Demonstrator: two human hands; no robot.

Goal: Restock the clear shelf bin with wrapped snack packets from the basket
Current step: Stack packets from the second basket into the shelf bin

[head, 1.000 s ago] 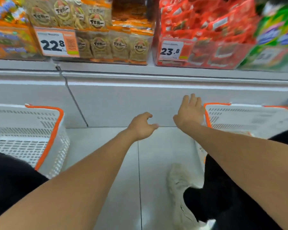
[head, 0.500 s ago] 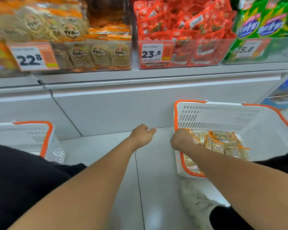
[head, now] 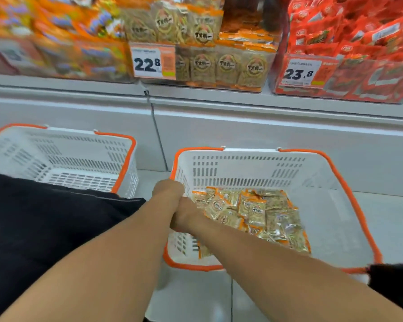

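Note:
A white basket with an orange rim [head: 199, 149] stands on the floor in front of me, holding several gold-and-orange wrapped snack packets [head: 254, 210]. My right hand [head: 184, 216] is down inside the basket at its left side, against the packets, with its fingers hidden under the hand. My left hand [head: 168, 190] sits on the basket's left rim, fingers curled over it. Above, on the shelf, the clear bin [head: 219, 66] with the 22.8 price tag [head: 153, 62] holds the same packets standing in rows.
A second white basket [head: 63, 159] stands on the floor to the left, behind my black-clad knee [head: 44, 217]. A bin of red packets [head: 358, 73] sits right of the clear bin, and a blurred orange one [head: 68, 54] sits left. The white shelf base [head: 265, 135] rises behind the baskets.
My right hand dropped from in front of the shelf base into the basket among the packets. My left hand moved right onto the basket's rim. The view swung toward the basket.

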